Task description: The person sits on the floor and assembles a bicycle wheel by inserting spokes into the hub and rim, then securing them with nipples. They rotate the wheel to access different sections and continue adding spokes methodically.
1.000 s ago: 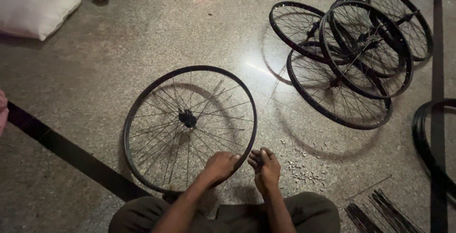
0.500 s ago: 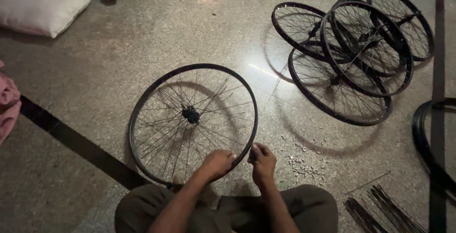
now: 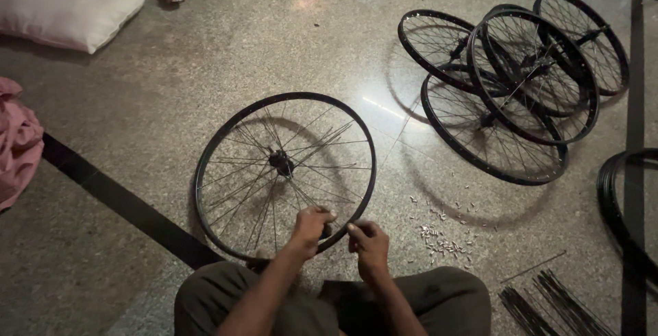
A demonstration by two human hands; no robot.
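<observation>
Both hands at the near rim of a spoked wheel (image 3: 284, 171) lying flat on the floor (image 3: 171, 103).

Left hand (image 3: 312, 226) curled shut over the rim, forearm reaching in from the lap; right hand (image 3: 369, 240) just beside it, fingers pinched, whatever held too small to tell. Small nipples (image 3: 442, 236) scattered loose to the right, spokes (image 3: 548, 302) bundled nearby, stacked wheels (image 3: 514, 82) farther off.

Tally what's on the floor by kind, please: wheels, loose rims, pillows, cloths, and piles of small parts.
Spoked wheels: 5, one at the hands and four stacked
Bare rim stack: 1
White pillow: 1
Pink cloth: 1
Loose spoke bundle: 1
Nipple scatter: 1
Total: 10
</observation>
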